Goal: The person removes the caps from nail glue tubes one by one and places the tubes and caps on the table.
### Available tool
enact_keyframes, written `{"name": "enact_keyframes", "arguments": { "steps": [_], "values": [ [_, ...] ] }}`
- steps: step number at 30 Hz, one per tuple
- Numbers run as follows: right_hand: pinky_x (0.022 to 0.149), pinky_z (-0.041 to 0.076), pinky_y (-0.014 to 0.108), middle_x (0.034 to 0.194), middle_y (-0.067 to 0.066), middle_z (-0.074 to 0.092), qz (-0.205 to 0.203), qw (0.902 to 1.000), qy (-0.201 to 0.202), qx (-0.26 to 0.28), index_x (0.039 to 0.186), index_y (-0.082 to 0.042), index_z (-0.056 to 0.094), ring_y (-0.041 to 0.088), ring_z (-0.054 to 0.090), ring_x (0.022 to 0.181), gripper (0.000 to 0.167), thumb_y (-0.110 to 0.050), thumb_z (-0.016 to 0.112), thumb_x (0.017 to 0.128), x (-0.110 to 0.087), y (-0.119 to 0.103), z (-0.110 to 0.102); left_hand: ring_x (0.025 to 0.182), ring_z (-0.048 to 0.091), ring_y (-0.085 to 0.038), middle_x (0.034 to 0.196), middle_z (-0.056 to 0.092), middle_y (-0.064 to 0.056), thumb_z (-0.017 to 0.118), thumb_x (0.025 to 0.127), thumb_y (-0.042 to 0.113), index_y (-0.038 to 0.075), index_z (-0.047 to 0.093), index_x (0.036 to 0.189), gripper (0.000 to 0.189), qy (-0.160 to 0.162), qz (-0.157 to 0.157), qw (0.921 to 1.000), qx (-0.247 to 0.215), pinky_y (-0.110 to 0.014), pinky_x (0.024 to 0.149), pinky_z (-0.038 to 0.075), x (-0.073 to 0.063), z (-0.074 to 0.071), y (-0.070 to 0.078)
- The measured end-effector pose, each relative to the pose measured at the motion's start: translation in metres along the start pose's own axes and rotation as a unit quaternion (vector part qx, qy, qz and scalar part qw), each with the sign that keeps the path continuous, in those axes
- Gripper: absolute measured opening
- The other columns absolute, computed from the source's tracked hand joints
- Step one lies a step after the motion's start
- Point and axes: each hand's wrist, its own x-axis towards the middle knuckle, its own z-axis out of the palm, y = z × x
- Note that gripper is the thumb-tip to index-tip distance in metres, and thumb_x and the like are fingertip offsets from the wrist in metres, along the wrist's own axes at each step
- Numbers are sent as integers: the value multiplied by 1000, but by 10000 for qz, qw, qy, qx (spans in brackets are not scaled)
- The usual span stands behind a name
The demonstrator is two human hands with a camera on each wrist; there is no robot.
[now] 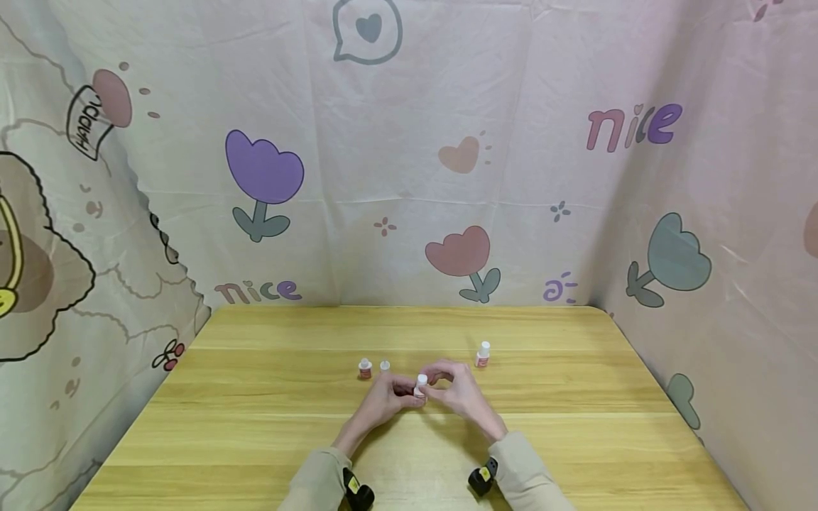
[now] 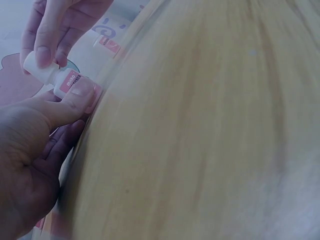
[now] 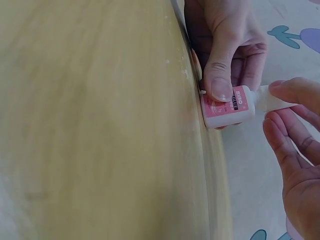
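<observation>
A small white glue bottle (image 3: 227, 111) with a pink label stands upright between my hands in the head view. My left hand (image 1: 383, 401) grips its body, the thumb pressed over the label. With thumb and fingers, my right hand (image 1: 461, 392) pinches the white cap (image 2: 39, 67) at the bottle's top. The cap sits on the bottle's neck; whether it is tight I cannot tell. Just beyond my left hand stands a white cap (image 1: 385, 366), its lower part hidden by that hand. Left of it is a second glue bottle (image 1: 365, 369), shorter, with a white top.
Another glue bottle (image 1: 482, 355) with a tall white cap stands behind my right hand. All of it is on a wooden table (image 1: 255, 426). A printed cloth (image 1: 383, 142) hangs behind the table and along both sides.
</observation>
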Motion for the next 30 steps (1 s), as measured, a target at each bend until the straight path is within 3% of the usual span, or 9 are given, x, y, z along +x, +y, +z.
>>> {"name": "enact_keyframes", "arguments": {
  "steps": [7, 24, 30],
  "values": [
    [89, 58, 50, 98, 25, 72, 112, 9999, -12, 40, 102, 12, 70, 41, 67, 87, 20, 11, 73, 82, -3, -26, -8, 75, 70, -27, 87, 76, -24, 76, 84, -2, -3, 77, 97, 13, -21, -11, 10000, -48, -19, 68, 53, 0, 0, 1],
    [88, 58, 50, 97, 25, 74, -14, 10000, 69, -39, 101, 11, 71, 41, 69, 86, 20, 11, 74, 81, -3, -25, -9, 76, 70, -27, 87, 76, -25, 76, 84, -2, -6, 76, 96, 13, -35, 29, 10000, -83, -19, 69, 53, -1, -1, 1],
    [87, 59, 50, 96, 25, 74, -80, 9998, 168, -41, 100, 11, 71, 40, 69, 84, 20, 12, 74, 80, -3, -26, -9, 75, 70, -24, 87, 76, -24, 76, 83, -2, -5, 77, 96, 13, -4, -53, 10000, 7, -18, 68, 52, 3, 3, -15]
  ]
}}
